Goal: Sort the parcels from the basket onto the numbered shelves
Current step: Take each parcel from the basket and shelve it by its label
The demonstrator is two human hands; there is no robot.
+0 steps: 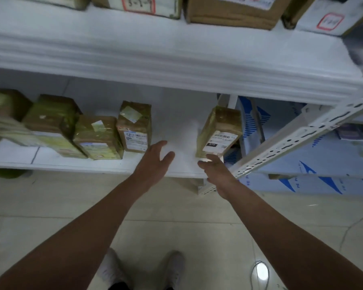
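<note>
Now | L hand (155, 156) loose, empty | R hand (215, 167) flat, touching parcel (219, 130) base | tag (211, 144) "010"

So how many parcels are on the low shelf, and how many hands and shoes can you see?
Parcels on the lower shelf: 5 clear ones, four left of the gap and one right of it; the far left is blurred.
Hands: 2, left hand and right hand.
Shoes: 2.
Total: 9.
</note>
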